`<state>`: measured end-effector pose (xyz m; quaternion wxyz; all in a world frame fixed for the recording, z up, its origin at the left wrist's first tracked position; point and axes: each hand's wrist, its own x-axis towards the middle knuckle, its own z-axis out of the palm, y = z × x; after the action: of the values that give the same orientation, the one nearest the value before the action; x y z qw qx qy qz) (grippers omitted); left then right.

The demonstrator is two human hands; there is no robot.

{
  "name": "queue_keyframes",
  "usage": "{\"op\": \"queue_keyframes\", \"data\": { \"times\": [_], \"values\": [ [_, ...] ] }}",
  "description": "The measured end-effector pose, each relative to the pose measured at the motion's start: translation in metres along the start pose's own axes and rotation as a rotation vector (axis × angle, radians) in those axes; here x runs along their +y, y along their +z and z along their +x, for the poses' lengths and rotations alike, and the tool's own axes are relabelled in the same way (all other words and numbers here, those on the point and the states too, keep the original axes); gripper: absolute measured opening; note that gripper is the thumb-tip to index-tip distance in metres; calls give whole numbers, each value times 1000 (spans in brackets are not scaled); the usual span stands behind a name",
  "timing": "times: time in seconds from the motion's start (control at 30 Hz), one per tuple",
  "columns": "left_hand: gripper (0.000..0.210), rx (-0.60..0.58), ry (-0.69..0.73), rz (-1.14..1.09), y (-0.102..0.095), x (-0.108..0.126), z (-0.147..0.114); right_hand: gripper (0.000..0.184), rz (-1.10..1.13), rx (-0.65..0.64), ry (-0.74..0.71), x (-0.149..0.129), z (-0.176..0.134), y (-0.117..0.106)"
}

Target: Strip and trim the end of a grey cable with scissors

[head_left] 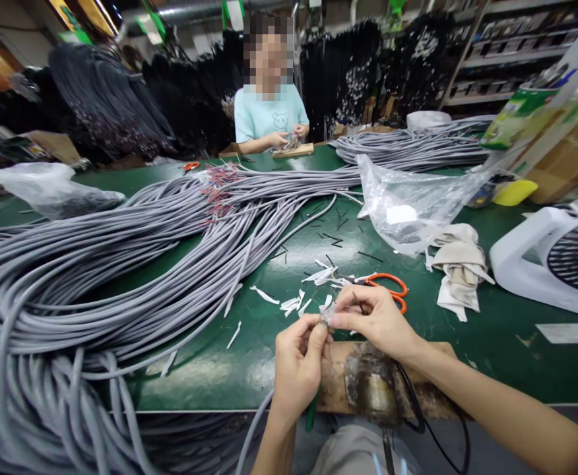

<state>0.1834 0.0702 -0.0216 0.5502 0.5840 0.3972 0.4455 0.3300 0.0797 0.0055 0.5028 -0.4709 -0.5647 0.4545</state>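
While both hands meet just above the near edge of the green table, the left hand is curled shut around the end of a grey cable that runs down off the table edge, and the right hand pinches a small pale scrap at that cable's tip between thumb and fingers. Just beyond the right hand lie orange-handled scissors and white paper scraps, with a great heap of grey cables spread to the left. At the far side another person works with both hands over a wooden board.
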Motion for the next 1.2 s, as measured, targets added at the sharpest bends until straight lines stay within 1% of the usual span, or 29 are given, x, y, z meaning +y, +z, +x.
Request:
{"op": "queue_keyframes", "data": {
  "times": [0.1,0.17,0.23,0.27,0.3,0.33,0.37,0.4,0.47,0.5,0.53,0.6,0.67,0.73,0.8,0.87,0.93,0.97,1.03,1.07,1.1,1.13,1.2],
  "values": [
    [26,42,3,-42,4,0,1,10,-226,27,-231,-3,-5,1],
    [31,56,-24,-86,7,0,2,6,-267,1,-332,-4,-8,0],
    [32,81,-49,-116,10,1,3,5,-247,-49,-386,-3,-11,-1],
    [32,99,-53,-122,11,1,4,5,-229,-50,-384,-3,-11,-1],
    [32,115,-54,-125,12,2,4,4,-204,-22,-360,-2,-11,-2],
    [32,127,-50,-125,13,2,5,2,-166,25,-307,-2,-11,-2],
    [31,132,-43,-122,14,3,5,6,-116,78,-228,-2,-9,-1],
    [30,137,-35,-111,14,3,5,16,-55,119,-133,-3,-8,-1],
    [29,148,-10,-61,15,2,5,36,75,120,48,-5,-4,0],
    [28,164,5,-28,16,1,5,43,128,101,116,-6,-3,0],
    [26,185,20,9,17,1,5,45,164,91,159,-7,-2,1],
    [21,230,43,69,18,0,4,40,187,133,168,-8,-2,3],
    [19,244,46,94,19,0,4,35,154,215,99,-8,-5,5],
    [19,206,26,79,19,2,4,30,98,273,17,-6,-7,6],
    [25,141,-10,38,19,4,4,26,79,285,-26,-4,-8,6],
    [32,81,-46,-12,19,5,5,25,114,253,-26,-4,-7,5],
    [33,57,-71,-40,18,6,7,23,184,161,-8,-6,-7,5],
    [32,72,-69,-37,17,6,9,21,217,70,-3,-8,-8,5],
    [30,148,-41,-17,16,5,11,15,244,-141,-40,-12,-11,6],
    [28,188,-24,-6,16,4,11,13,219,-202,-80,-13,-12,6],
    [25,225,-8,-2,15,3,11,12,164,-191,-126,-14,-13,6],
    [22,262,5,2,15,2,11,11,82,-107,-166,-14,-13,5],
    [18,351,49,35,15,1,10,12,-110,149,-190,-12,-13,1]
  ]
}}
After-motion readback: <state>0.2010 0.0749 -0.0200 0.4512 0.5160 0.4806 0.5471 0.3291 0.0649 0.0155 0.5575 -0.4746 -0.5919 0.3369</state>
